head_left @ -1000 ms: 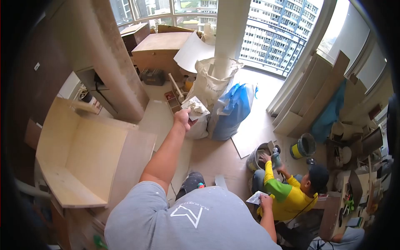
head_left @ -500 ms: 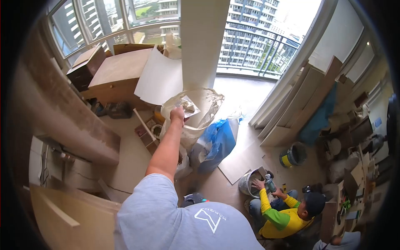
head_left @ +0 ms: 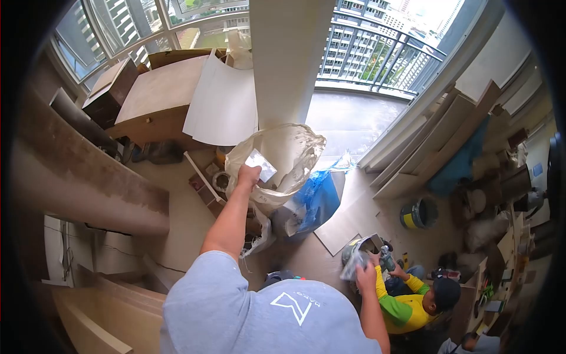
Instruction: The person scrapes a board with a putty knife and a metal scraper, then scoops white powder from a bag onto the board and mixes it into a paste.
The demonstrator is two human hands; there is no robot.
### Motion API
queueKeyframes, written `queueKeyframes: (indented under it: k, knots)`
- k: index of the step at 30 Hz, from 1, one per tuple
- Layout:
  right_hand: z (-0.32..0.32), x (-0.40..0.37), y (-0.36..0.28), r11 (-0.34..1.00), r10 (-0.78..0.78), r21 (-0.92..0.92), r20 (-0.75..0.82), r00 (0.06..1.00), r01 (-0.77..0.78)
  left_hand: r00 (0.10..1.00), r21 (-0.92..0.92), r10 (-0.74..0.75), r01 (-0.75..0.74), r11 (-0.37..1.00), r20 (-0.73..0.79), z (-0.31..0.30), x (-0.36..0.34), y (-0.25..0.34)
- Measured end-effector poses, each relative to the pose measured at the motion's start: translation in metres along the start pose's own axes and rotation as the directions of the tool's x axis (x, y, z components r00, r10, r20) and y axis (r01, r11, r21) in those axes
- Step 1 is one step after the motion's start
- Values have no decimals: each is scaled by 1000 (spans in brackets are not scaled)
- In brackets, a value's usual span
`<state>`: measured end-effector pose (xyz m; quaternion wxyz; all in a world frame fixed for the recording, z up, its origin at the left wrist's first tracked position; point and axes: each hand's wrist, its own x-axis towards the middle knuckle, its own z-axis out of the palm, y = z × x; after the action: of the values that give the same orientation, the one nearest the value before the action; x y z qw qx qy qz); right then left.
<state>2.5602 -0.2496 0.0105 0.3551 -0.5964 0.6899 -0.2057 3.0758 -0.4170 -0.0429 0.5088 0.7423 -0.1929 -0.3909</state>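
The flat white piece point(head_left: 262, 164) is over the mouth of the open sack point(head_left: 268, 199), clamped in the left hand point(head_left: 250, 176). The right hand point(head_left: 366, 278) grips a blurred pale sheet point(head_left: 352, 266), near the seated co-worker point(head_left: 408, 309).

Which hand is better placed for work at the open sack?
Probably the left: the left hand, holding a flat pale plate, is at the mouth of the open sack. The right hand is farther off, near the bucket.
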Motion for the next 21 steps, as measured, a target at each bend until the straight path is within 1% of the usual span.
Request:
queueKeyframes:
  k: [1, 2, 3, 4, 5, 6, 8, 11, 12, 14, 15, 16, 17, 19, 20, 21]
  knots:
    - [23, 36, -19, 992, -123, -22, 63, 990, 124, 999, -94, -40, 42, 995, 24, -4, -10, 3]
    - [34, 56, -78, 964, -227, -123, 92, 970, 238, 995, 23, 90, -91, 996, 47, -5, 10, -25]
    - [47, 75, -127, 940, -341, 57, 147, 928, 337, 989, 94, 140, -143, 985, 40, -8, 4, -25]
    - [64, 91, -166, 886, -461, 132, 150, 875, 444, 981, 165, 189, -193, 967, 37, -6, -6, -21]
    - [82, 106, -197, 851, -525, 126, 160, 836, 510, 971, 236, 237, -238, 942, 36, -4, -17, -14]
    - [100, 118, -222, 809, -587, 122, 172, 791, 574, 969, 306, 242, -243, 920, 42, -3, -25, -8]
    - [147, 140, -243, 679, -729, 16, 124, 673, 734, 968, 444, 246, -245, 862, 55, -2, -43, 6]
    - [178, 131, -294, 743, -637, 6, 309, 706, 669, 927, 314, 263, -342, 886, 269, -10, -79, 47]
    - [191, 133, -298, 727, -664, 28, 283, 692, 686, 932, 370, 276, -348, 861, 234, -14, -84, 52]
    - [203, 143, -300, 710, -684, -3, 238, 690, 704, 938, 481, 300, -345, 806, 170, -23, -93, 54]
    - [204, 149, -301, 704, -691, -20, 213, 691, 710, 929, 466, 327, -369, 804, 171, -30, -94, 53]
    - [204, 157, -304, 766, -612, -64, 231, 756, 639, 920, 450, 353, -392, 803, 172, -39, -96, 51]
    - [203, 162, -304, 746, -643, -60, 192, 741, 663, 910, 435, 377, -413, 800, 172, -47, -97, 49]
    - [209, 150, -311, 724, -678, -38, 142, 721, 689, 931, 423, 332, -365, 830, 152, -52, -85, 43]
    - [216, 142, -311, 672, -729, 25, 194, 656, 740, 941, 414, 308, -340, 844, 144, -52, -81, 40]
    - [224, 133, -312, 618, -775, 88, 239, 585, 781, 936, 422, 332, -350, 836, 118, -49, -82, 37]
